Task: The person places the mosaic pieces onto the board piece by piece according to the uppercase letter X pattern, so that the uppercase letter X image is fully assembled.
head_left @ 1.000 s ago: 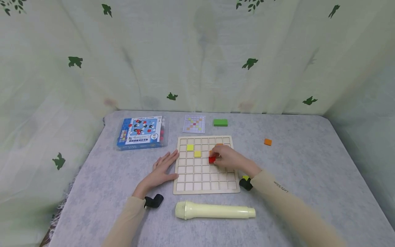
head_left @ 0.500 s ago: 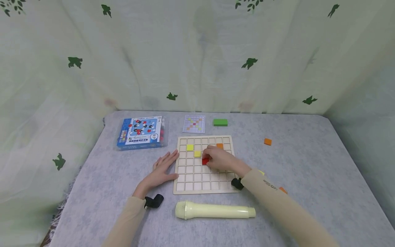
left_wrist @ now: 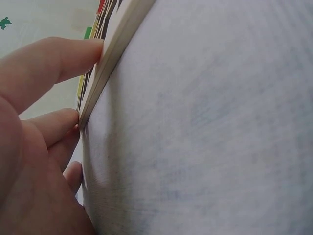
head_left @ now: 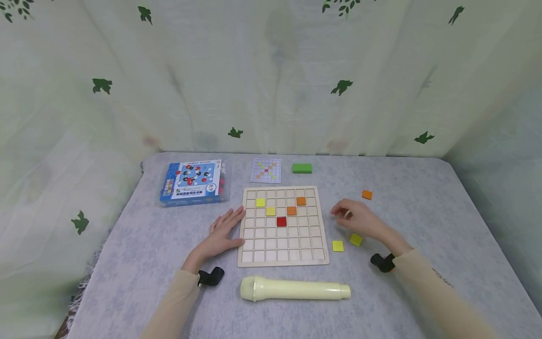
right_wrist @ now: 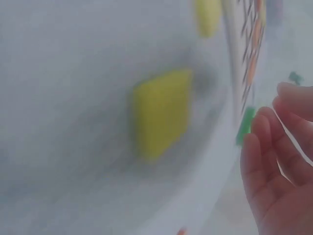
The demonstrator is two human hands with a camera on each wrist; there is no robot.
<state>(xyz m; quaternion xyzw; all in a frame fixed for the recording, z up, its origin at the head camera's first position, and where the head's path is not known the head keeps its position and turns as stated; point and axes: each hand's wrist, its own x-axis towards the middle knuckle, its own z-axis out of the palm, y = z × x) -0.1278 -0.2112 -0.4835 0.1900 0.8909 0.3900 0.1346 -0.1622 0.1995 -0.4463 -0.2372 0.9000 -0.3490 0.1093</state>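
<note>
On grey counter [head_left: 432,212], grid board [head_left: 282,244] is touched by straight-fingered left hand [head_left: 219,236], nothing held by relaxed right hand [head_left: 362,220]; nearest yellow tile [head_left: 356,240], right of board, judged light, stiff, best pinched by opposite edges.

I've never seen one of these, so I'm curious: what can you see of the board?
The board is pale and looks wooden, with rounded corners and a seven-by-seven grid of squares. It lies flat on the cloth. Two yellow tiles, two orange tiles and a red tile sit in its squares as a V, red at the point, in the centre square. The left hand touches its left edge.
</note>
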